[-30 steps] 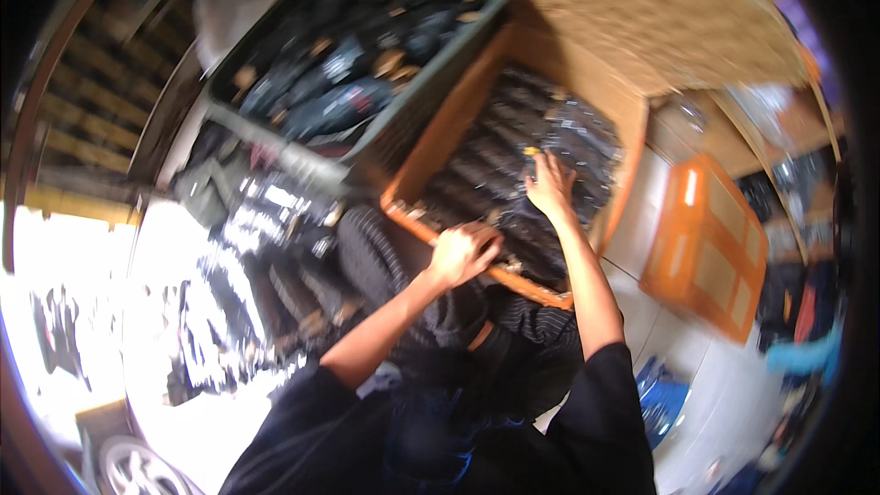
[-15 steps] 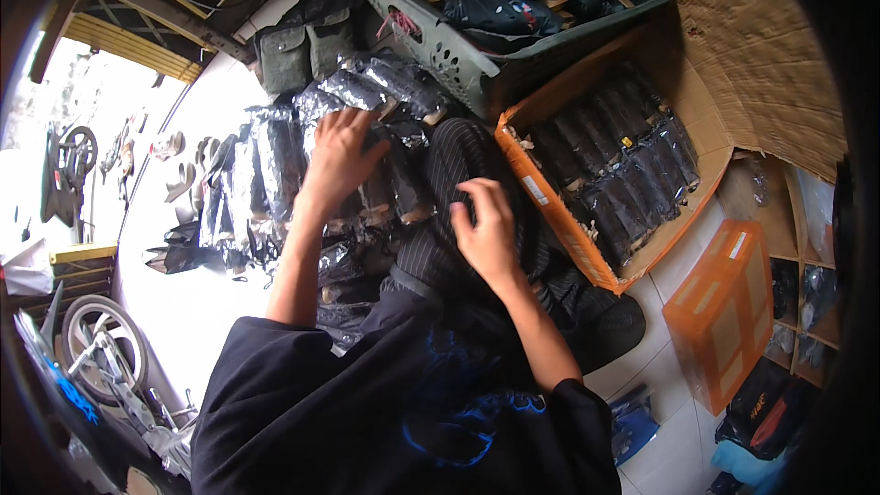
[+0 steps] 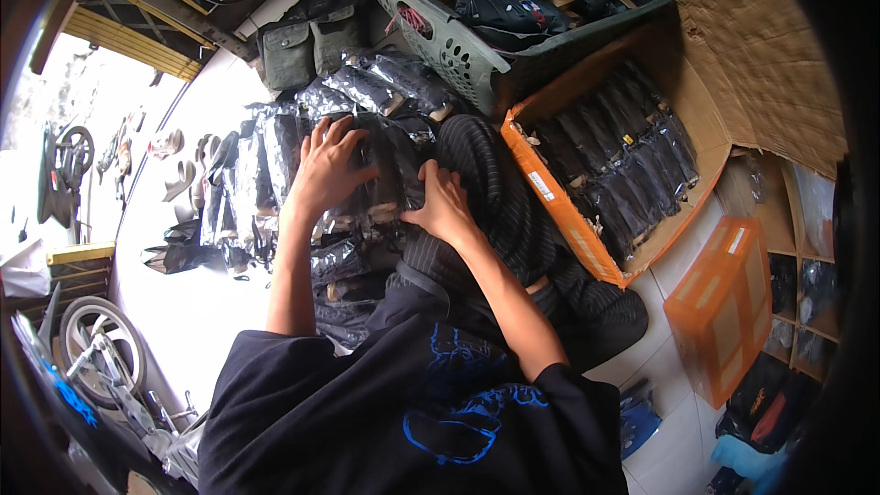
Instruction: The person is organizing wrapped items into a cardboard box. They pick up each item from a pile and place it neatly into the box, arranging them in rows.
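Some blk wrapped pkgs [image 3: 398,165] lie btwn L hand [image 3: 330,165] & R hand [image 3: 444,205].

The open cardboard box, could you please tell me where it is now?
In the head view, the open cardboard box sits right of centre, between the green basket above it and the taped box at its lower right.

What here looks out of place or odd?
One small yellow spot stands out among the dark packets in the open box; I can't tell what it is. Also, crumpled-looking black plastic lies untidily at the left edge of the packet pile.
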Available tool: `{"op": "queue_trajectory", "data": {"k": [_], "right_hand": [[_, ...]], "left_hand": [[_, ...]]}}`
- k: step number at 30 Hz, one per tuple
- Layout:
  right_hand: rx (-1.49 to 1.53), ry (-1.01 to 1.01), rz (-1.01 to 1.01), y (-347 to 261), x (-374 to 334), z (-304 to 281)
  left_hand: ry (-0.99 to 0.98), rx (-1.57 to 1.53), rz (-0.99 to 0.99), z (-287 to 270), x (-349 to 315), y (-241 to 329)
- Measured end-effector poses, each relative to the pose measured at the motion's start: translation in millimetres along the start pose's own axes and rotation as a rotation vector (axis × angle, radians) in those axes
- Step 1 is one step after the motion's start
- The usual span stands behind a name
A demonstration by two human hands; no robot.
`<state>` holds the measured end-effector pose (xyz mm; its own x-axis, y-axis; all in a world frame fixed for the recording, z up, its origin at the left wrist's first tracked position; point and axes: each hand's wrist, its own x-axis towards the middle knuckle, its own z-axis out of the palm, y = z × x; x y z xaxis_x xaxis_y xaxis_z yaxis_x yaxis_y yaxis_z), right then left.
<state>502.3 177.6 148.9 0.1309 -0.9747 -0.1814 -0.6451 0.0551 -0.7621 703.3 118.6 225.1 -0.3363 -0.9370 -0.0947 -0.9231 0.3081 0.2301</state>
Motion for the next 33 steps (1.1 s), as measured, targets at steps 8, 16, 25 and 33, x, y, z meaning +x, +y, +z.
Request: {"op": "queue_trajectory", "data": {"k": [8, 16, 25, 33], "right_hand": [[0.099, 0.079, -0.134, 29, -36, -48], [-0.011, 0.137, -0.236, 66, -69, -73], [-0.048, 0.181, -0.149, 76, -78, -58], [-0.016, 0.301, -0.237, 87, -91, -81]], "left_hand": [[0.002, 0.068, 0.015, 19, -13, 14], [-0.040, 0.113, 0.047, 35, -6, 38], [-0.174, -0.089, 0.486, 62, 17, 87], [-0.107, 0.029, 0.691, 71, 33, 113]]}}
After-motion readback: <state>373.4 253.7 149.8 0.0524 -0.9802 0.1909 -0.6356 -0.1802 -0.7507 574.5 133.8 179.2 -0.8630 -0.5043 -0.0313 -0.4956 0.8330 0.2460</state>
